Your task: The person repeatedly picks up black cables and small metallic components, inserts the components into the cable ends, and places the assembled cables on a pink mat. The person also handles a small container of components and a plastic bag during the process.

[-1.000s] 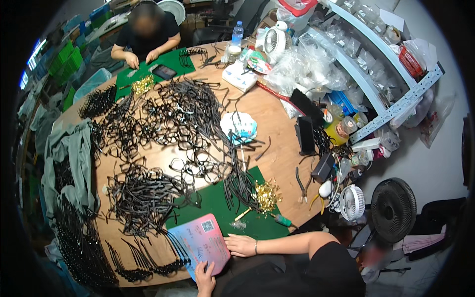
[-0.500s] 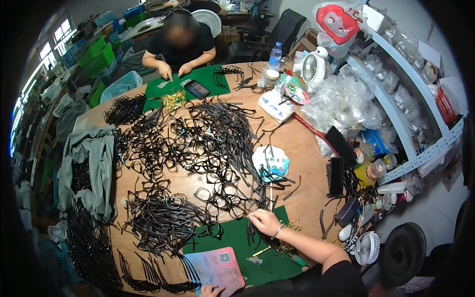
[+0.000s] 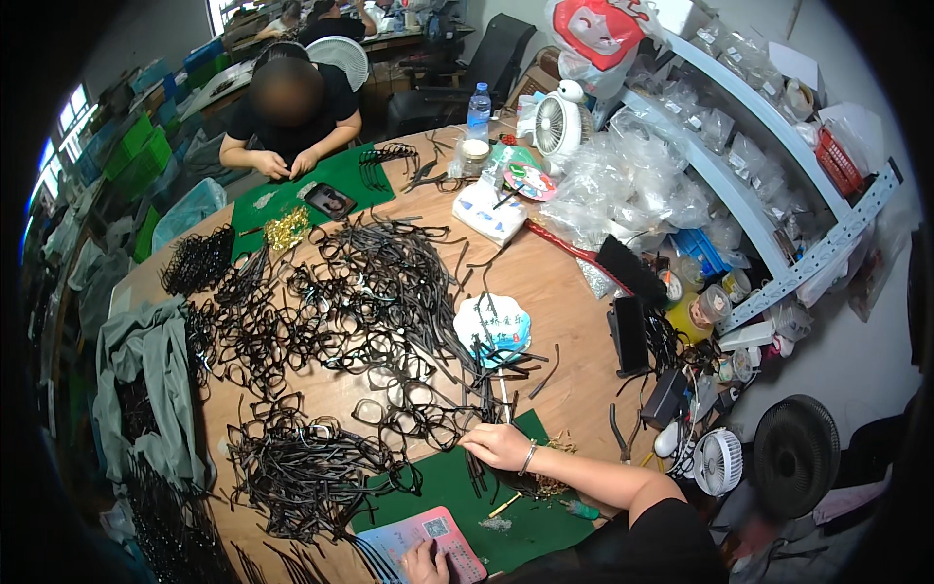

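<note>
Workroom; wood-toned table [image 3: 584, 321] across most of view. Heap of black eyeglass frames [image 3: 321, 321] beyond the near green mat [image 3: 443, 487], reaching well to its left. Pile of dark loose temples [image 3: 302, 477]: just left of the mat. Pink-and-blue card [image 3: 464, 550]: over the mat's near left part. White-and-blue paper fan [image 3: 494, 326]: beyond the mat, stick toward it. Right hand [image 3: 498, 447]: at the mat's far edge, fingers drawn narrow, above a bunch of dark temple strips [image 3: 476, 472] running onto the mat; cannot tell whether it grips one. Left hand [image 3: 425, 562]: resting on the card, fingers loosely bent. Gold-coloured bits [image 3: 564, 443]: mat's right side, partly behind the right wrist. Thin yellow stick [image 3: 505, 504]: on the mat.
</note>
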The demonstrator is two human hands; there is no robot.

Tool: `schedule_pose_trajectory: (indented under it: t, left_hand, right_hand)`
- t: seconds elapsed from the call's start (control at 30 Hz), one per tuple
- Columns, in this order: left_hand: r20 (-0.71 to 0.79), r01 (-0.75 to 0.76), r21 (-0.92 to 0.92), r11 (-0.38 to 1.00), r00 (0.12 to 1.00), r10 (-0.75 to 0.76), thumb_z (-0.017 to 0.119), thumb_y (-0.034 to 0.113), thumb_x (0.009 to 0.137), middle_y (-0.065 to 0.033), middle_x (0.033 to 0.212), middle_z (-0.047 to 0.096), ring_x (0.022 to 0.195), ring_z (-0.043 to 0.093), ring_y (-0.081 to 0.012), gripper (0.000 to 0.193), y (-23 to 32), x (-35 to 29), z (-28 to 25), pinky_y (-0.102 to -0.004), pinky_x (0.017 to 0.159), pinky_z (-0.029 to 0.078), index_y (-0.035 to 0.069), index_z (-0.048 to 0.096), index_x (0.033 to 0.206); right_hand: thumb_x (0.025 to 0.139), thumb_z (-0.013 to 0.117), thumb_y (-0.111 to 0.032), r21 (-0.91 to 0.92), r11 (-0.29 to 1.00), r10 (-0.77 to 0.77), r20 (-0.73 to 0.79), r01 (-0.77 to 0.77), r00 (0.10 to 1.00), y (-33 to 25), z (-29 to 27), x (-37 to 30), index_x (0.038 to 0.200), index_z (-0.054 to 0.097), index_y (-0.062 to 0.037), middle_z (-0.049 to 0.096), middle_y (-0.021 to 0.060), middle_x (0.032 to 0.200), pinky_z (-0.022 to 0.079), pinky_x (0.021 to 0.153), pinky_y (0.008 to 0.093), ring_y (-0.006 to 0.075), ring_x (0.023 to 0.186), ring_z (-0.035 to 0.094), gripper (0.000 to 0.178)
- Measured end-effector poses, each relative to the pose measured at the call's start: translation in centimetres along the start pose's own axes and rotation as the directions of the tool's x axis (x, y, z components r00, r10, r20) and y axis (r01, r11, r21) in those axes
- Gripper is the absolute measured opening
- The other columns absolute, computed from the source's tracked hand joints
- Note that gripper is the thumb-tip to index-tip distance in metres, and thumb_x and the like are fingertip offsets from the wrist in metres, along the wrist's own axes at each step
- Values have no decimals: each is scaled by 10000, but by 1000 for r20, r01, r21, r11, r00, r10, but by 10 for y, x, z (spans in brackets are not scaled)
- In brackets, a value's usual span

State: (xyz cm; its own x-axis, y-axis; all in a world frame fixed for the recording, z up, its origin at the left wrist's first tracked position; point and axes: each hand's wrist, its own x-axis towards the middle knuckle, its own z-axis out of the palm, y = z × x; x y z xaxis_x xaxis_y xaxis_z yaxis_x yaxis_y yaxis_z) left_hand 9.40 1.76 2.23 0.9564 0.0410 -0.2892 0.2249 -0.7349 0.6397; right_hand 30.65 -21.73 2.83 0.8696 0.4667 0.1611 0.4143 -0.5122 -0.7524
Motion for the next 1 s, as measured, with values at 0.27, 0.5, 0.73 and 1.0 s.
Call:
schedule_pose_trajectory:
  t: [0.27,0.5,0.73,1.0]
  left_hand:
    - [-394,-34,249,968,909,134,509,221,860,-134,1146,547,1080,507,-295,309,-8,57,37,-406,922,398,85,555,1133]
    - [-467,-63,335,940,855,224,554,294,841,-128,1092,568,996,546,-252,391,-34,93,47,-396,900,414,57,539,1152]
    - [-390,-68,345,936,897,209,546,286,838,-139,1095,567,1003,541,-263,391,-40,149,37,-404,901,410,48,539,1147]
    - [-387,-60,352,934,899,204,537,278,834,-151,1097,565,1011,535,-276,391,-52,212,43,-413,902,406,37,538,1142]
  right_hand:
    - [875,533,-241,44,992,117,-49,-115,992,40,-61,62,846,626,-41,636,128,775,485,652,350,283,717,609,222]
    - [881,544,-212,-179,910,281,-396,-374,874,137,-180,251,874,593,-22,584,59,692,459,587,286,104,631,560,196]
    - [771,590,-127,-666,714,-513,-707,-215,486,171,-296,412,1109,528,-35,542,187,1073,435,857,412,352,1012,527,355]
    - [702,593,-79,-611,602,-287,-766,-514,575,311,-283,494,1308,359,-6,365,184,1362,303,1042,400,347,1244,367,654]
